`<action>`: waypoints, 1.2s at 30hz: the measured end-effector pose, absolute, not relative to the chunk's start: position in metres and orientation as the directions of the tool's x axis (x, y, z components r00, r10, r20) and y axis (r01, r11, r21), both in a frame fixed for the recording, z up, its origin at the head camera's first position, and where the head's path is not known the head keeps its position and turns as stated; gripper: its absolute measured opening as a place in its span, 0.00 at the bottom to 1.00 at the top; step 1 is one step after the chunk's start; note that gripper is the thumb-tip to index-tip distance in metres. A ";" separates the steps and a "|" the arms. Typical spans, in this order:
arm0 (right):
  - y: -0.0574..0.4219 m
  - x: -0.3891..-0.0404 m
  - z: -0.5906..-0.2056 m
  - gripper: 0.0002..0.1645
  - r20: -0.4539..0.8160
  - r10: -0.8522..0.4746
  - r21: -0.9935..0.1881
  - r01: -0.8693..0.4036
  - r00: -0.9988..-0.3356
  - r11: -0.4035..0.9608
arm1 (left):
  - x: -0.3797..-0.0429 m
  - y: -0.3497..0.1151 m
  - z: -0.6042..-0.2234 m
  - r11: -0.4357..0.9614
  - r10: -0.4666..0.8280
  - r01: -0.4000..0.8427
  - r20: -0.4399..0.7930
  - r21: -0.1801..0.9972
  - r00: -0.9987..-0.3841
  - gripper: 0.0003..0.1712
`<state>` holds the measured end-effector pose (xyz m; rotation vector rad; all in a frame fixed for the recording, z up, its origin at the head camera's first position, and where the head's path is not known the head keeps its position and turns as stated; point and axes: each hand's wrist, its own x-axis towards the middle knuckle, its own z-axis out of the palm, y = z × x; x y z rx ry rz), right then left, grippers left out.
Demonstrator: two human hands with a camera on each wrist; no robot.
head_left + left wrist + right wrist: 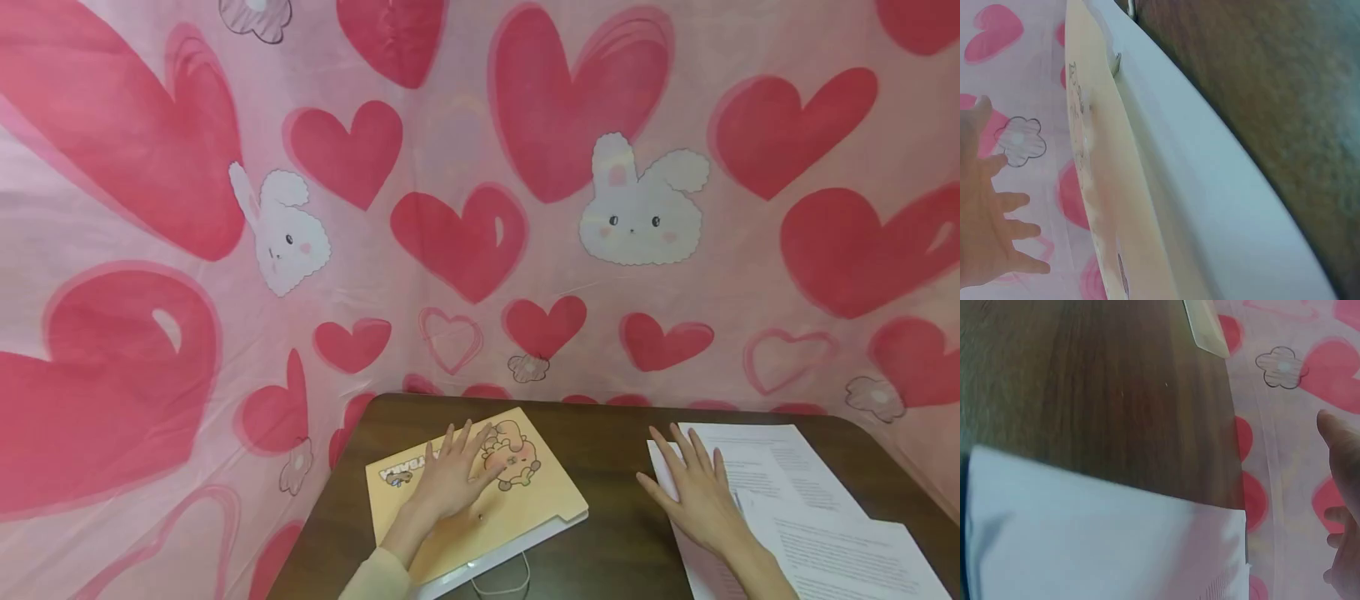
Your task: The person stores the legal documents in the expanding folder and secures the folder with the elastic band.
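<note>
A yellow cardboard folder [536, 508] with cartoon animals printed on its cover lies at an angle on the left of the table. Above its cover my left hand [448, 485] hovers with the fingers spread, holding nothing. White sheets show along the folder's near edge, and a thin cord [527, 575] loops out there. In the left wrist view the folder's cover [1110, 137] stands slightly apart from the white layer [1210, 169] below. My right hand [701, 504], fingers spread, is over the left part of some printed papers [840, 550]; nothing is gripped.
The dark brown wooden table [600, 467] carries the folder and the papers, with bare wood between them. Pink cloth [450, 267] printed with hearts and rabbits hangs behind and to the left. The papers lie in overlapping, uneven piles.
</note>
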<state>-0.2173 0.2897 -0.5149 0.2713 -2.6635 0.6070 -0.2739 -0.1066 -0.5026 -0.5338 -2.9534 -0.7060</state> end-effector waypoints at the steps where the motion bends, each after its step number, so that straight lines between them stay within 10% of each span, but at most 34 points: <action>1: 0.291 -0.217 -0.515 0.50 0.425 -0.100 -0.368 -0.272 -0.900 0.889 | -0.274 -0.107 -0.503 0.837 0.316 0.342 0.132 0.427 -0.939 0.42; 36: 0.275 -0.205 -0.519 0.61 0.383 -0.242 -0.343 -0.380 -0.891 0.859 | -0.291 -0.207 -0.515 0.871 0.283 0.215 -0.094 0.442 -0.954 0.56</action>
